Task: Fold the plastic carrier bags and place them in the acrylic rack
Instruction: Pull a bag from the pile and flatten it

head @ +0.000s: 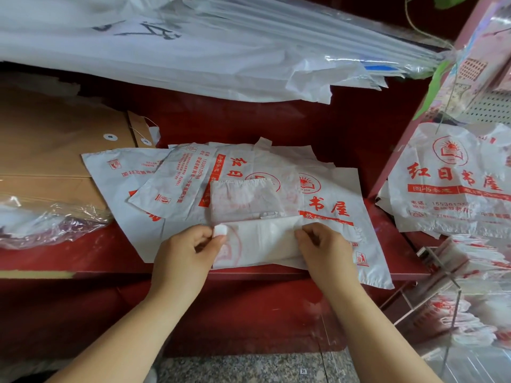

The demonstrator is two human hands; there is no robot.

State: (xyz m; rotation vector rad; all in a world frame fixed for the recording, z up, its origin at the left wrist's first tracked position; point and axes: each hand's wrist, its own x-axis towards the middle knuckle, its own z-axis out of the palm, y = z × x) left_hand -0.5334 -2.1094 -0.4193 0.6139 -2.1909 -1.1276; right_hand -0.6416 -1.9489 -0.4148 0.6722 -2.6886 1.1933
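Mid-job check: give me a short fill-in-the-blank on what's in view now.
1. The left hand and right hand both pinch one bag on a ____ shelf.
2. The rack, with folded bags in it, stands on the person's ____.
3. The envelopes on the left are ____.
Missing: red; right; brown.

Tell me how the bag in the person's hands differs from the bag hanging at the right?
The held bag is folded into a narrow strip; the hanging bag is unfolded, at full size. The held bag shows mostly plain white; the hanging bag shows its red logo and lettering. Both are white plastic.
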